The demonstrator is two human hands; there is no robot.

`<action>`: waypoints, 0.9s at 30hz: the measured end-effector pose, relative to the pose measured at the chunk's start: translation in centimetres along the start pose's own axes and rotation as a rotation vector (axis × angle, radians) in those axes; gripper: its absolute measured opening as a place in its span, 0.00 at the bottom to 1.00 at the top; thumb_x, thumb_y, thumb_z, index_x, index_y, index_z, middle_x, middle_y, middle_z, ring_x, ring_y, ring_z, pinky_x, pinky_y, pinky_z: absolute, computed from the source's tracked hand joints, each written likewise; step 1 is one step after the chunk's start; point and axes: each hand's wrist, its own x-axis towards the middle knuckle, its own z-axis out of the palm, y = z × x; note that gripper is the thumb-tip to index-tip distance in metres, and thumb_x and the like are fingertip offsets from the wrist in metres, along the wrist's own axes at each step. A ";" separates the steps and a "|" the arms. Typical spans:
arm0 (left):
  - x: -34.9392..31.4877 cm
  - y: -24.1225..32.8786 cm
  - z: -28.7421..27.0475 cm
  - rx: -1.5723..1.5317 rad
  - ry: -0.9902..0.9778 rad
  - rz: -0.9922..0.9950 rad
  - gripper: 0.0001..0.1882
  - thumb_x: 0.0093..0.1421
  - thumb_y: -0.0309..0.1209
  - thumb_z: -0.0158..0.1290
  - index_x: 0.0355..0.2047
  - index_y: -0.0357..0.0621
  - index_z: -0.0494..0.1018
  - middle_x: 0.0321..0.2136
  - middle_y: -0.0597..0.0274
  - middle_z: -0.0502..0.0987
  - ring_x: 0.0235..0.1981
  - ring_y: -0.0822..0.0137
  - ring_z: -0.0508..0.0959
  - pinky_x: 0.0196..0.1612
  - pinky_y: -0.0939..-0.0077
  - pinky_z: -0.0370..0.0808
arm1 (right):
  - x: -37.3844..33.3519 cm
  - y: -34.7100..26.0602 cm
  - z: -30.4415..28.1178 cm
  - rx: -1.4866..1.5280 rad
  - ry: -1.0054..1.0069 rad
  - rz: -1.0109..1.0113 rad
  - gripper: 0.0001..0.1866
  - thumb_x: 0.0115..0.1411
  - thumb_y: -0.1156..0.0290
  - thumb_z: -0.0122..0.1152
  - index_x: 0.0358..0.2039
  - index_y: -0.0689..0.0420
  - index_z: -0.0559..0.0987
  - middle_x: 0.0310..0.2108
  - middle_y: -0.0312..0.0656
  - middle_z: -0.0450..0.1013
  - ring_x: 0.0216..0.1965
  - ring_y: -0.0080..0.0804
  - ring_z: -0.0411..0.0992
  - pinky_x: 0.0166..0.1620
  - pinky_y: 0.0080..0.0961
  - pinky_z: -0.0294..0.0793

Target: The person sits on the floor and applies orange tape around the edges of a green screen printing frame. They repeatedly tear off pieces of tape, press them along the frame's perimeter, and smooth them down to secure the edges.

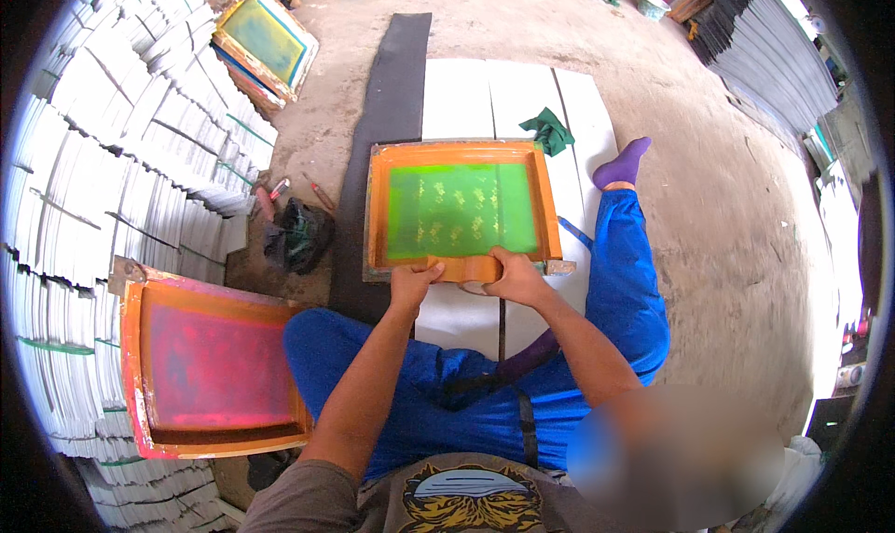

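Note:
A screen-printing frame with an orange-brown rim lies flat in front of me, its green mesh carrying rows of small yellowish flower shapes. Over its near edge, a roll of brown tape spans the gap between my hands. My left hand is closed, thumb and fingers pinching the tape's left end. On the other side my right hand is closed round the right end, thumb pointing up toward the mesh. Whether the tape touches the frame's rim I cannot tell.
Under the frame are white boards and a dark strip. A crumpled green cloth lies beyond it. A pink-meshed frame leans at my left, near a black plastic bag. Tall white stacks line the left.

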 end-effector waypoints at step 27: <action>-5.2 -4.8 -1.7 0.012 -0.075 -0.056 0.15 0.58 0.35 0.68 0.31 0.31 0.84 0.26 0.57 0.84 0.27 0.71 0.80 0.35 0.77 0.74 | -11.1 6.1 -3.8 -0.324 -0.103 -0.065 0.36 0.47 0.45 0.77 0.52 0.49 0.76 0.45 0.46 0.77 0.50 0.53 0.76 0.53 0.46 0.75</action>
